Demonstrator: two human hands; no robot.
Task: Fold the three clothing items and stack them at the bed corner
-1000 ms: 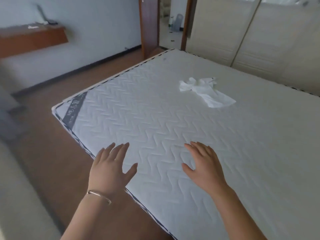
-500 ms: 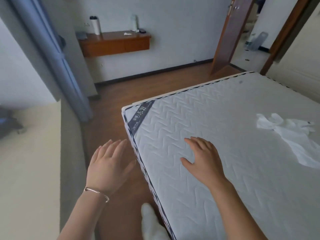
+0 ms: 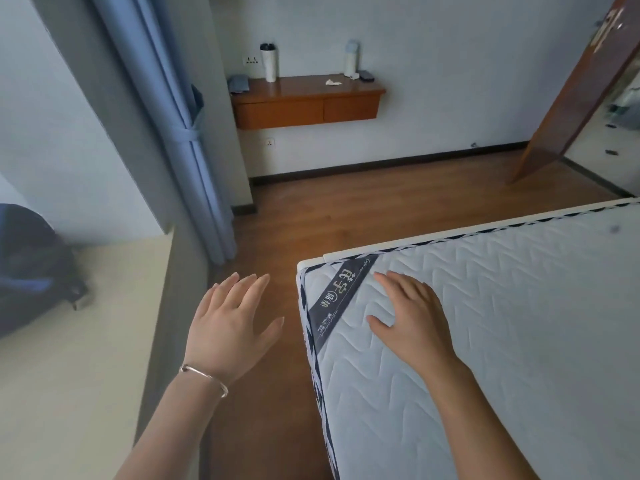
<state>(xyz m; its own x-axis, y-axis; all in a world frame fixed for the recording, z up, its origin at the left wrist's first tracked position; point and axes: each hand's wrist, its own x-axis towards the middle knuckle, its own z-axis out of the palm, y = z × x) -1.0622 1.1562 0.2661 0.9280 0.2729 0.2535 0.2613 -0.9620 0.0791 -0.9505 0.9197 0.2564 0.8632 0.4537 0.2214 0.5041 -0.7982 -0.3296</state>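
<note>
The bed (image 3: 502, 341), a bare quilted mattress, fills the lower right; its corner with the dark diagonal label (image 3: 341, 299) points toward the wooden floor (image 3: 346, 220). No clothing shows on the visible part. The right hand (image 3: 412, 320) lies above that corner, palm down, fingers spread, holding nothing; whether it touches the mattress is unclear. The left hand (image 3: 230, 327), a bracelet (image 3: 204, 375) on its wrist, hovers spread and empty over the floor, just beside the bed's left edge.
</note>
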